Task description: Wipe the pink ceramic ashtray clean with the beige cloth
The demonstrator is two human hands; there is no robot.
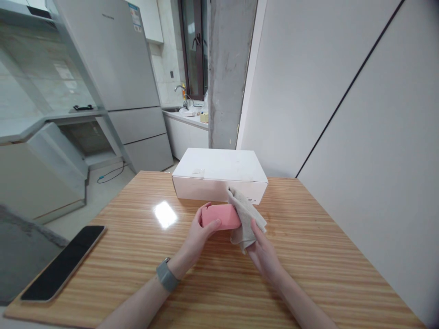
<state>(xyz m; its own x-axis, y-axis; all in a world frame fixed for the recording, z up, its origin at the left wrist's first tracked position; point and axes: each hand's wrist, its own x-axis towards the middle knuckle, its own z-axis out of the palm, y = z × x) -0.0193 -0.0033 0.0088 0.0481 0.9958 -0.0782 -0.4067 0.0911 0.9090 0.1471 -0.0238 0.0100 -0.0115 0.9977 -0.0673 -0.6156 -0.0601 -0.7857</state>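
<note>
A pink case (221,216) with rounded corners is held above the wooden table (308,237). My left hand (199,233) grips its left end, thumb on the near face and fingers behind it. A light grey cloth (246,217) is in my right hand (262,249), thumb on top and the other fingers partly hidden beneath the fabric. The cloth touches the right end of the case and hangs down below it. Behind both hands a closed white box (219,167) sits on the table.
A black phone or tablet (65,265) lies at the table's left edge. A white wall (343,137) runs along the right side. Beyond the table are a tall fridge (113,59), a grey pillar (228,73) and a sink counter (187,130).
</note>
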